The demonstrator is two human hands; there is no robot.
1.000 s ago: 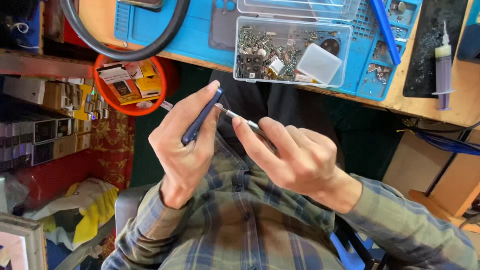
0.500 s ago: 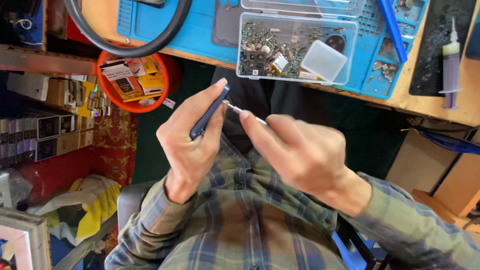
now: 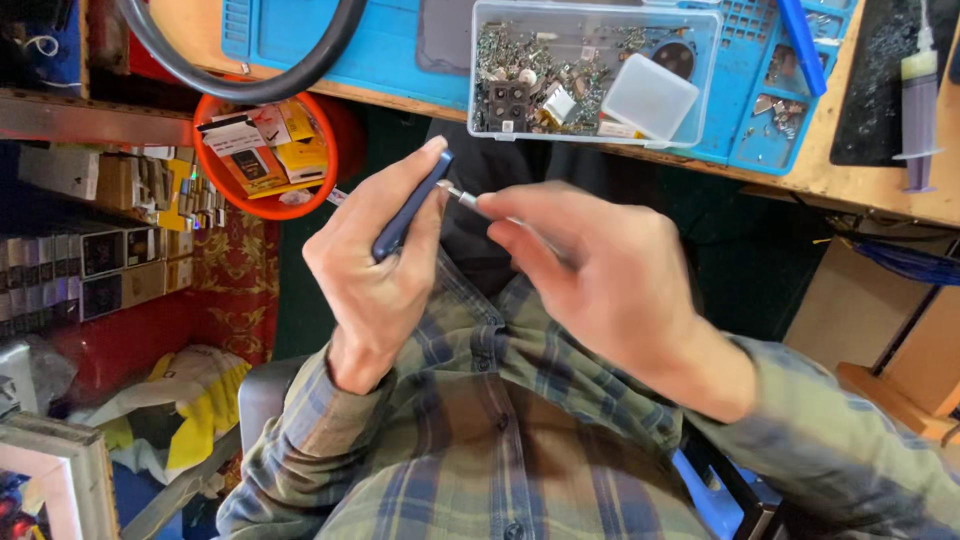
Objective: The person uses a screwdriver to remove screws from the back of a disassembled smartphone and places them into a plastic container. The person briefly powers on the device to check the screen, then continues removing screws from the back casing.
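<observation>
My left hand (image 3: 375, 270) grips a dark blue screwdriver handle (image 3: 405, 218), held upright over my lap in front of my plaid shirt. A short metal shaft (image 3: 462, 195) sticks out of the handle's top to the right. My right hand (image 3: 600, 285), blurred by motion, pinches the far end of that shaft with its fingertips. Both hands are just below the desk edge, beneath a clear plastic box of small parts (image 3: 590, 70).
A blue work mat (image 3: 380, 40) lies on the wooden desk (image 3: 850, 185), with a syringe (image 3: 915, 95) at right and a black cable loop (image 3: 250, 75) at left. An orange bucket (image 3: 265, 150) of packets and shelves of boxes (image 3: 90, 230) stand left.
My right fingers have slid along the metal shaft toward the handle, so less of it shows. Both hands have risen slightly toward the desk edge.
</observation>
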